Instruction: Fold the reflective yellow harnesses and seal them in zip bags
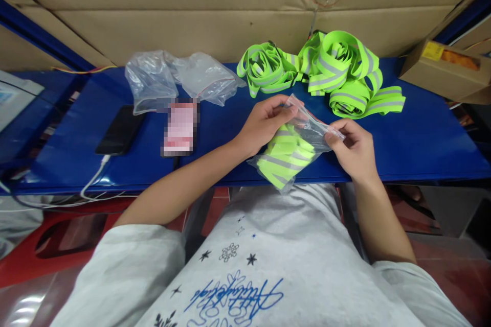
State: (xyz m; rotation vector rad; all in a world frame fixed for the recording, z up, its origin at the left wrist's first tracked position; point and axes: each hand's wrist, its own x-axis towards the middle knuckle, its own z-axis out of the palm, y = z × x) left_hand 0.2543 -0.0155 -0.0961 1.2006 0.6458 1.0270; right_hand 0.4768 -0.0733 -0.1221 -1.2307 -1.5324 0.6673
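Between my hands is a clear zip-lock bag with a folded neon-green reflective strap inside it. My left hand pinches the bag's top edge at its left corner. At the other end of that edge, my right hand grips the right corner between thumb and fingers. The bag's lower part hangs over the table's front edge, close to my shirt. Just beyond my hands lie several rolled neon-green straps with grey reflective stripes, some of them heaped on each other.
Crumpled clear plastic bags lie at the back left of the blue table. Nearer are a dark phone on a white cable and a second, pixelated phone. An open cardboard box stands at the right. Cardboard lines the back.
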